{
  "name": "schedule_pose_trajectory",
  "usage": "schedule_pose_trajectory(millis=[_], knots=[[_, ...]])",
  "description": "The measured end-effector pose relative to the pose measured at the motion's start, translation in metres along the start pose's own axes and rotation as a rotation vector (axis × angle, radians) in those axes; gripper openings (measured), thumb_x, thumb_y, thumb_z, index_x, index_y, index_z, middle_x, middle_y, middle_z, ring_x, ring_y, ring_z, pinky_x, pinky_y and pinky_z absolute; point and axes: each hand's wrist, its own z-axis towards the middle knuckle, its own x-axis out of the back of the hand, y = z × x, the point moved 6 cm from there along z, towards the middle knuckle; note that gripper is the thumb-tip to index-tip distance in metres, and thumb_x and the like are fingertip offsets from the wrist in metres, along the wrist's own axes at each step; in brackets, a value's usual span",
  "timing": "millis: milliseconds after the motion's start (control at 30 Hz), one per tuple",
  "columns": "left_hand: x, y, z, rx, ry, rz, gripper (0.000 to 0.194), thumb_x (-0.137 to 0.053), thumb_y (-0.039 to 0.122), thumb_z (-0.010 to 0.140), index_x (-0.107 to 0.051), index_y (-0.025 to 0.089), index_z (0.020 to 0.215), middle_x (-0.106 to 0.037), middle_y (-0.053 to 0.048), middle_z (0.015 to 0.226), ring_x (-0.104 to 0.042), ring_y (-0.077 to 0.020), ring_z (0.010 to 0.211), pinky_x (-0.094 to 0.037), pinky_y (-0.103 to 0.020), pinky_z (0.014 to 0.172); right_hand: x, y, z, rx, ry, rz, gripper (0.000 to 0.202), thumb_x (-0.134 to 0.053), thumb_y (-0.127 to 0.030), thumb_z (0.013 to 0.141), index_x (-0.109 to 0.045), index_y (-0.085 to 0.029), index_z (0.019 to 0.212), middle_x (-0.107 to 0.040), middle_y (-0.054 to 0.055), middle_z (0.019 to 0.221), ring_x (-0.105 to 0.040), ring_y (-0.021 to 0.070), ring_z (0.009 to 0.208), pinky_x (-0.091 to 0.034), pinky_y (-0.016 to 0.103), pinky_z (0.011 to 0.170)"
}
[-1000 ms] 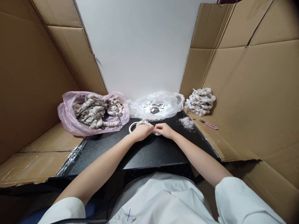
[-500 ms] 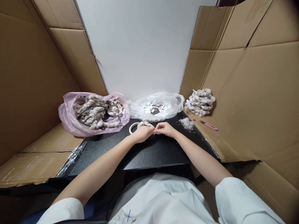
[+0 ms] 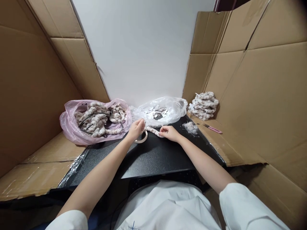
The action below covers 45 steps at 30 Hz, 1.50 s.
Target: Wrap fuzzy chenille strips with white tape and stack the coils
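Note:
A short, fluffy, cream-and-brown furry strip (image 3: 152, 130) stretches between my hands above the black table (image 3: 155, 156). My right hand (image 3: 169, 133) is closed in a pinch on its right end. On the other side, my left hand (image 3: 137, 129) is a raised fist, and the strip runs up to its fingers; the gripped part is hidden. Just under my left wrist lies a roll of tape (image 3: 143, 138), partly covered by the hand.
A pink plastic bag (image 3: 68, 127) with furry strips stands on the left. Behind my hands, a clear bag (image 3: 178, 107) holds white tags (image 3: 157, 112). To the right are a stack of furry loops (image 3: 205, 107), pink-handled snips (image 3: 213, 128) and loose fluff (image 3: 191, 127). Cardboard walls (image 3: 259, 95) flank the table.
My left hand has moved left and up, away from my right hand. The furry strip, earlier looped behind my left hand, is drawn out straighter. More of the tape roll's near edge shows.

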Motion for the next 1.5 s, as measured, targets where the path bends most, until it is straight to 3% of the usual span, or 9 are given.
schedule_pose_trajectory(millis=[100,200,367,500,733,867,1033,1333,1500], knots=[[0.021,0.004,0.005,0.075,0.181,-0.353,0.033,-0.047,0.027,0.078,-0.027,0.020,0.054,-0.020,0.009,0.046,-0.017,-0.0052,0.038,-0.016,-0.018,0.038,0.003,-0.004,-0.003,0.000,-0.021,-0.164,0.023,-0.065,-0.039,0.074,-0.062,-0.017,0.075,-0.053,-0.003,0.062,-0.046,0.0104,0.059,-0.032,0.022,0.057],[0.032,0.009,0.007,0.118,0.264,-0.559,0.035,-0.045,0.024,0.078,-0.022,0.020,0.052,-0.017,0.009,0.043,-0.016,-0.0053,0.035,-0.017,-0.018,0.036,0.004,-0.010,-0.006,0.006,-0.068,-0.306,0.025,-0.071,-0.039,0.069,-0.064,-0.019,0.083,-0.058,-0.001,0.071,-0.050,0.0117,0.065,-0.032,0.022,0.060],[0.036,0.017,0.004,0.152,0.266,-0.701,0.042,-0.043,0.035,0.085,-0.021,0.020,0.053,-0.016,0.009,0.041,-0.015,-0.0056,0.031,-0.019,-0.019,0.034,0.000,-0.014,-0.008,0.013,-0.109,-0.410,0.033,-0.076,-0.040,0.065,-0.066,-0.021,0.090,-0.061,0.000,0.080,-0.052,0.0133,0.070,-0.031,0.023,0.060],[0.036,0.022,0.003,0.154,0.228,-0.775,0.044,-0.040,0.038,0.088,-0.019,0.020,0.053,-0.014,0.009,0.042,-0.014,-0.0062,0.031,-0.019,-0.019,0.034,-0.009,-0.016,-0.007,0.052,-0.123,-0.440,0.021,-0.071,-0.032,0.072,-0.067,-0.018,0.088,-0.062,0.003,0.082,-0.053,0.0142,0.072,-0.032,0.023,0.062],[0.041,0.026,0.004,0.155,0.219,-0.843,0.043,-0.036,0.035,0.089,-0.018,0.020,0.053,-0.012,0.008,0.041,-0.013,-0.0067,0.032,-0.018,-0.019,0.034,-0.002,-0.014,-0.006,0.008,-0.027,-0.447,0.012,-0.052,-0.021,0.087,-0.062,-0.018,0.092,-0.066,0.006,0.088,-0.056,0.0170,0.077,-0.033,0.025,0.065],[0.073,0.036,0.006,0.044,0.338,-0.901,0.042,-0.036,0.033,0.089,-0.019,0.020,0.053,-0.014,0.008,0.041,-0.012,-0.0071,0.032,-0.018,-0.020,0.034,0.008,-0.016,-0.005,-0.039,0.062,-0.428,0.016,-0.046,-0.025,0.091,-0.060,-0.019,0.097,-0.065,0.006,0.080,-0.056,0.0181,0.071,-0.032,0.025,0.062],[0.111,0.039,0.005,-0.022,0.467,-0.935,0.043,-0.038,0.031,0.089,-0.020,0.019,0.052,-0.014,0.008,0.039,-0.010,-0.0066,0.031,-0.013,-0.019,0.033,-0.002,-0.026,-0.004,0.065,0.002,-0.335,0.017,-0.045,-0.027,0.092,-0.060,-0.020,0.093,-0.063,0.003,0.075,-0.055,0.0163,0.068,-0.032,0.023,0.062],[0.105,0.036,0.005,0.029,0.477,-0.911,0.041,-0.032,0.030,0.090,-0.018,0.019,0.053,-0.014,0.008,0.038,-0.013,-0.0063,0.030,-0.011,-0.019,0.032,-0.003,-0.018,-0.006,-0.004,-0.051,-0.412,0.019,-0.048,-0.033,0.090,-0.062,-0.021,0.090,-0.062,0.004,0.074,-0.053,0.0165,0.067,-0.029,0.024,0.060],[0.110,0.031,0.009,0.020,0.441,-0.735,0.041,-0.039,0.033,0.085,-0.021,0.020,0.050,-0.016,0.008,0.038,-0.014,-0.0064,0.029,-0.013,-0.020,0.031,0.019,-0.013,-0.007,-0.072,0.084,-0.471,0.022,-0.060,-0.040,0.080,-0.061,-0.021,0.092,-0.062,0.005,0.078,-0.053,0.0188,0.069,-0.029,0.025,0.060]])
